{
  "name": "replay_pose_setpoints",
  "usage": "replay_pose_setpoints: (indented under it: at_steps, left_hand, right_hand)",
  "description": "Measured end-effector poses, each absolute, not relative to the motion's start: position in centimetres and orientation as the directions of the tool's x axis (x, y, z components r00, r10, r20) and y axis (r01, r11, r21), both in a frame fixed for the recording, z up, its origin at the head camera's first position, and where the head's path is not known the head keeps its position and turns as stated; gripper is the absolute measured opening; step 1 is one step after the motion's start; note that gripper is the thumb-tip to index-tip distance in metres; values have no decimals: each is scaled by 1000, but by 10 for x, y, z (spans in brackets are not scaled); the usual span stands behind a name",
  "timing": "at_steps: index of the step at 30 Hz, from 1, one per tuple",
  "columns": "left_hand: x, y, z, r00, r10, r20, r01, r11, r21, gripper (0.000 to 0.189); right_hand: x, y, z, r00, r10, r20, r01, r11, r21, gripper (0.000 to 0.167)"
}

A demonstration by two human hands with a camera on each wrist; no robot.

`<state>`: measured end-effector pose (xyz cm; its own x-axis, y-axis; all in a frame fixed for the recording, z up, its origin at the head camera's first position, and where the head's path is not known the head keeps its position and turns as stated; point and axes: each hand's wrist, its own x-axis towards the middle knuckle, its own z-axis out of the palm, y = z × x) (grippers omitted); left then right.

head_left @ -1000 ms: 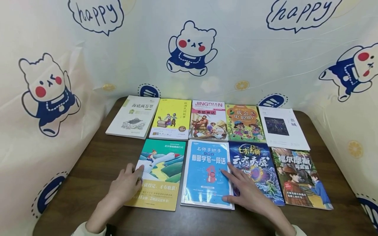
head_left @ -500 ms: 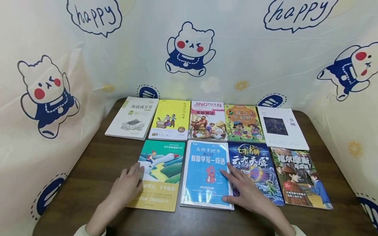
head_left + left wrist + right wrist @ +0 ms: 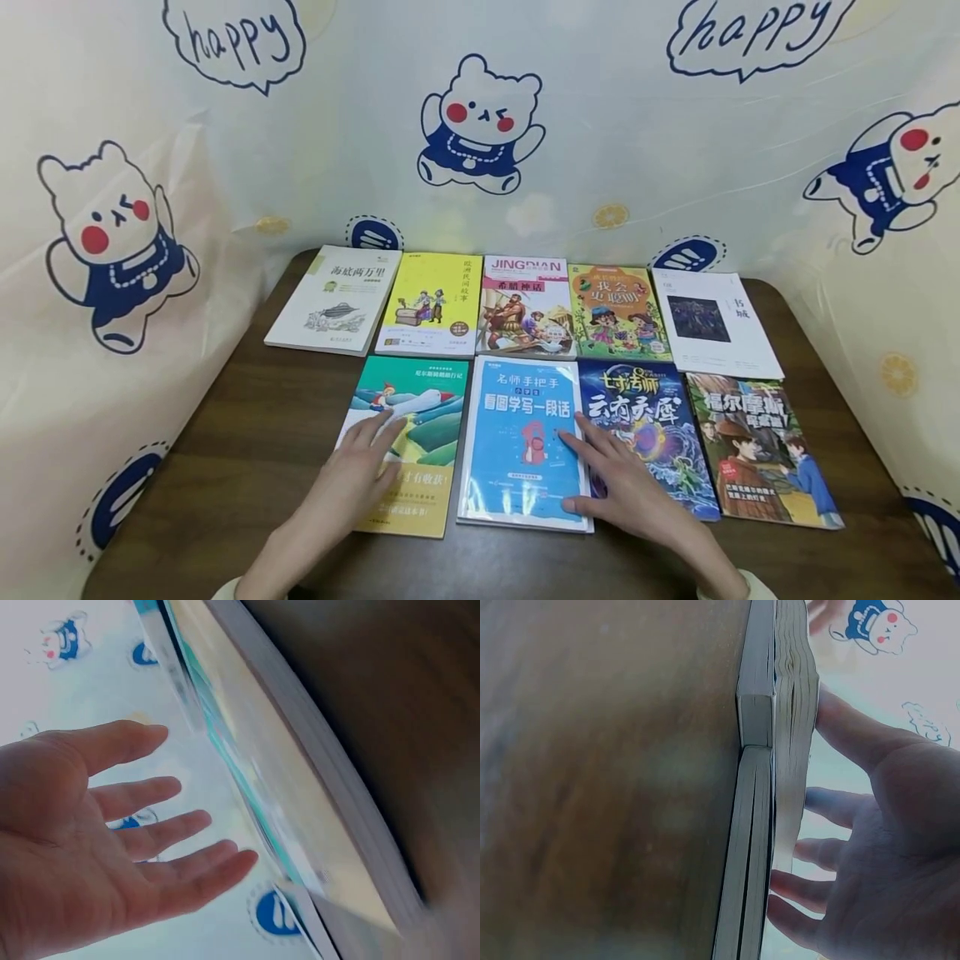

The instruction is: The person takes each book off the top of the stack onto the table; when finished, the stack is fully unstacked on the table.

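Observation:
My left hand (image 3: 354, 477) hovers over the left part of a green and yellow paperback book (image 3: 423, 487) in the front row. Its fingers are spread, and the left wrist view shows a gap between the fingertips and the book's cover (image 3: 262, 761). My right hand (image 3: 633, 492) rests with spread fingers at the right edge of a light blue book (image 3: 510, 500). In the right wrist view its thumb touches the top book (image 3: 791, 757), whose page edges look wavy. Part of a dark blue and purple book (image 3: 671, 417) lies beneath that hand.
Behind runs a row of books: a white one (image 3: 337, 304), a yellow one (image 3: 431, 312), a pink one (image 3: 525, 308), an orange and green one (image 3: 618, 312) and another white one (image 3: 716, 325). A detective-style book (image 3: 765, 450) lies front right. Patterned cloth (image 3: 600, 125) encloses the brown table (image 3: 202, 467).
My left hand has moved from the green and yellow book's left edge rightward over its cover, its fingers now more spread. My right hand has stayed in place.

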<state>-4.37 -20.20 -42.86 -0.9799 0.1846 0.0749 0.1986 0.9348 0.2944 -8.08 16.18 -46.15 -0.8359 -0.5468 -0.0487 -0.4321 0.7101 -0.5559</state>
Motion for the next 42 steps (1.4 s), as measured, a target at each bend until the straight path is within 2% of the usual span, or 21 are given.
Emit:
replay_pose_setpoints:
  at_steps: [7,12,17,23,27,30,34,37,42]
  left_hand:
    - [-40,-172,-431,-960,273,59,269,849,454,53]
    - [-39,-155,-436,-936,351,-31,278,790,546,56]
    - [-40,-143,-440,-919,372,-131,229,775,589,58]
    - [-48,-139,-440,-912,360,-198,129,708,694,54]
    - [-56,-142,-440,-910,345,-229,0,554,833,43]
    - [-60,-144,-439,-917,314,-248,-84,454,887,36]
    - [-63,-144,-438,-929,242,-280,-180,365,913,32]
    - [-68,-146,-440,-924,217,-314,-261,243,934,35]
    - [-77,-151,-451,-899,271,-343,-325,109,939,47]
  right_hand:
    - [-81,162,-462,-837,-544,-60,-423,712,-560,85]
    - [-81,161,-462,-836,-545,-56,-425,710,-562,84]
    - [-81,161,-461,-830,-556,-49,-440,706,-555,84]
    - [-81,160,-461,-827,-561,-39,-450,701,-554,83]
    - [-81,160,-461,-833,-552,-47,-439,709,-552,83]
    - [-80,161,-461,-836,-547,-50,-433,714,-550,83]
    - [-80,161,-461,-833,-551,-51,-437,712,-550,83]
    - [-80,161,-460,-831,-554,-53,-437,709,-554,84]
    - [-80,162,-460,-829,-556,-59,-429,699,-572,83]
